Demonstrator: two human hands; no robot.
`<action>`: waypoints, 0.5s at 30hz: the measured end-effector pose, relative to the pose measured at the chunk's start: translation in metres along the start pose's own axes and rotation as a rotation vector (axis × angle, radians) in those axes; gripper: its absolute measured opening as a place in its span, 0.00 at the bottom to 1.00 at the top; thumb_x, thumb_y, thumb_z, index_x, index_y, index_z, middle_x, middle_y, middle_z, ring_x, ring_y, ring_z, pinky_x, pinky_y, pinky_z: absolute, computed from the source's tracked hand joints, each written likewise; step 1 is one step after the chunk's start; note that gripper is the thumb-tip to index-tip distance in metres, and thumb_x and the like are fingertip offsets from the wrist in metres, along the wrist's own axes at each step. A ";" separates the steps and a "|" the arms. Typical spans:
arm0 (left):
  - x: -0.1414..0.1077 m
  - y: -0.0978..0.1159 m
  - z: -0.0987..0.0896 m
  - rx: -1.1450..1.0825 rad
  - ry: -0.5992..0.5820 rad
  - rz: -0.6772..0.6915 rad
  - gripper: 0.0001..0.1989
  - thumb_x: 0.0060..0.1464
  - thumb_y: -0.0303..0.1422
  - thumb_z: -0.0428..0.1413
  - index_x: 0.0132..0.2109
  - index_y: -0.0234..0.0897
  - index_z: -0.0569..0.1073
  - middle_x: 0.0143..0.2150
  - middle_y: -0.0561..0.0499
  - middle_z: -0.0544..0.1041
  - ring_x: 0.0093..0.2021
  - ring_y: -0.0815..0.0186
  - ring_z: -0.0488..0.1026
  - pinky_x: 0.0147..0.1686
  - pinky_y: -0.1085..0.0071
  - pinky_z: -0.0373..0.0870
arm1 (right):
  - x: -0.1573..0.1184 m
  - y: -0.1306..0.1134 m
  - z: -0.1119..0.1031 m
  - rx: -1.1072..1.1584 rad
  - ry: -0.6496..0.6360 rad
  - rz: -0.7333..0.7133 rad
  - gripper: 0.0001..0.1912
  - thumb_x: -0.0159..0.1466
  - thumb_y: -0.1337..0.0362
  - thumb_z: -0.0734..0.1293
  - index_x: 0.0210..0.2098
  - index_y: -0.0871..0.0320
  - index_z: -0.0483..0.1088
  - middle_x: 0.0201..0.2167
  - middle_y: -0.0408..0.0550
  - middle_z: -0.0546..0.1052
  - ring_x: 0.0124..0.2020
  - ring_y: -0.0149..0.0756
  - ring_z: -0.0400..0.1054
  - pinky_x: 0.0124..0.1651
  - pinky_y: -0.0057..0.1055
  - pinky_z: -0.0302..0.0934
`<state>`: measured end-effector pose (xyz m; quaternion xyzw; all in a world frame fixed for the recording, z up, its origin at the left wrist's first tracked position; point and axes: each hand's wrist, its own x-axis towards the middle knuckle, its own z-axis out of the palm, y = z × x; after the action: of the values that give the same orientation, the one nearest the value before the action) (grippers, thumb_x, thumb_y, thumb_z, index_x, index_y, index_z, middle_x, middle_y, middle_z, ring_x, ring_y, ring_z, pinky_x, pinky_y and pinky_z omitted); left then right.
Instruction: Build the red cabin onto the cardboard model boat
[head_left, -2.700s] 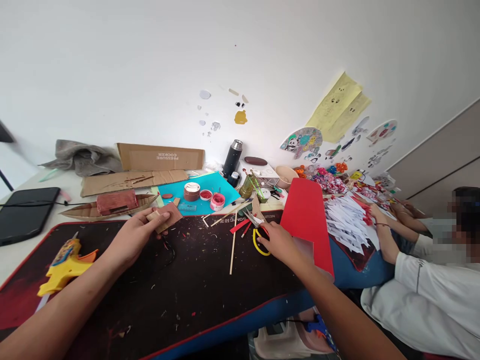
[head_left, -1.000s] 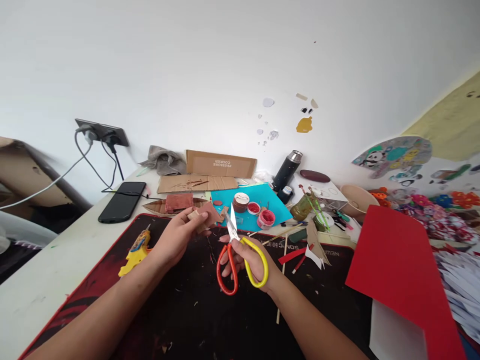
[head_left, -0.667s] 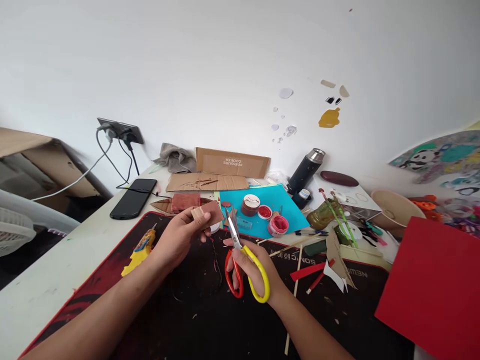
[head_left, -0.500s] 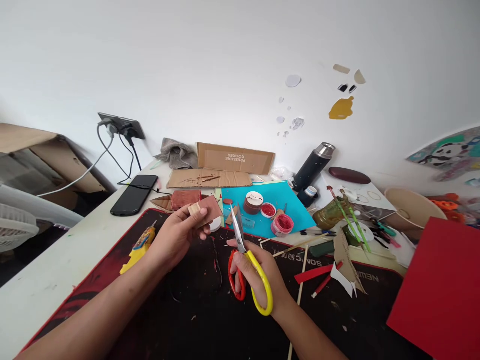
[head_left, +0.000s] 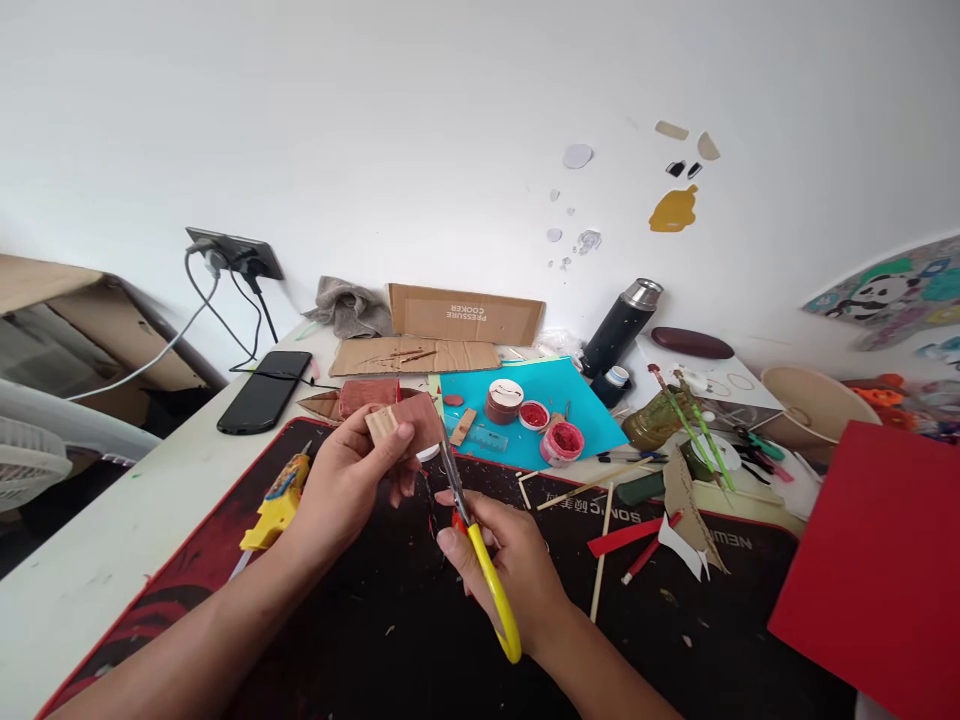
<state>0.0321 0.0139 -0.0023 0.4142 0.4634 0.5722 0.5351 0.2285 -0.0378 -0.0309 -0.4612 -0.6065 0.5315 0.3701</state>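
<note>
Between the thumb and fingers of my left hand (head_left: 356, 470) is a small piece of cardboard (head_left: 418, 420), reddish-brown over most of its face and bare tan at its left end. My right hand (head_left: 510, 560) is closed on a pair of scissors (head_left: 480, 560) with one yellow and one red handle; the red one is mostly hidden. The scissor blades point up at the right edge of the cardboard piece; whether they touch it I cannot tell. Behind the hands, an open pot of red paint (head_left: 562, 443) stands on a blue sheet (head_left: 472, 385).
A yellow glue gun (head_left: 271, 515) and a black phone (head_left: 264, 392) lie at the left. Thin wooden sticks (head_left: 602, 550), a red strip (head_left: 626, 538) and cardboard scraps (head_left: 694, 510) are at the right. A large red sheet (head_left: 870, 570) covers the right edge. A black flask (head_left: 622, 325) leans near the wall.
The scissors have turned and moved left, bringing their blades to the cardboard's right edge. My left hand has tilted the cardboard piece, showing more of its face.
</note>
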 end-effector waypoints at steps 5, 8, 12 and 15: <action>-0.001 0.000 0.001 0.023 -0.029 -0.013 0.27 0.52 0.53 0.73 0.37 0.41 0.69 0.22 0.56 0.78 0.15 0.68 0.71 0.13 0.76 0.64 | -0.003 0.005 0.002 0.006 0.002 0.009 0.24 0.71 0.49 0.71 0.59 0.56 0.81 0.23 0.40 0.68 0.21 0.32 0.64 0.23 0.28 0.63; -0.002 0.001 0.002 0.034 -0.061 -0.009 0.25 0.54 0.53 0.72 0.37 0.41 0.69 0.22 0.56 0.78 0.15 0.68 0.71 0.12 0.76 0.63 | -0.003 0.006 0.002 0.009 0.006 0.005 0.25 0.71 0.47 0.71 0.59 0.54 0.81 0.25 0.42 0.70 0.22 0.33 0.65 0.23 0.28 0.63; -0.003 0.002 0.004 0.036 -0.077 -0.014 0.26 0.52 0.54 0.73 0.36 0.42 0.69 0.21 0.57 0.77 0.15 0.67 0.71 0.11 0.76 0.61 | -0.004 0.006 0.002 0.012 0.018 -0.006 0.24 0.71 0.46 0.71 0.58 0.54 0.82 0.27 0.45 0.72 0.23 0.34 0.65 0.23 0.28 0.63; -0.004 0.002 0.005 0.029 -0.083 -0.030 0.27 0.51 0.54 0.73 0.36 0.42 0.68 0.21 0.57 0.77 0.14 0.67 0.71 0.11 0.76 0.61 | -0.004 0.005 0.002 0.010 0.024 -0.010 0.24 0.71 0.46 0.71 0.58 0.54 0.82 0.26 0.45 0.72 0.23 0.34 0.64 0.23 0.28 0.63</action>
<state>0.0370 0.0100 0.0012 0.4383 0.4552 0.5395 0.5565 0.2283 -0.0424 -0.0364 -0.4626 -0.6016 0.5272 0.3823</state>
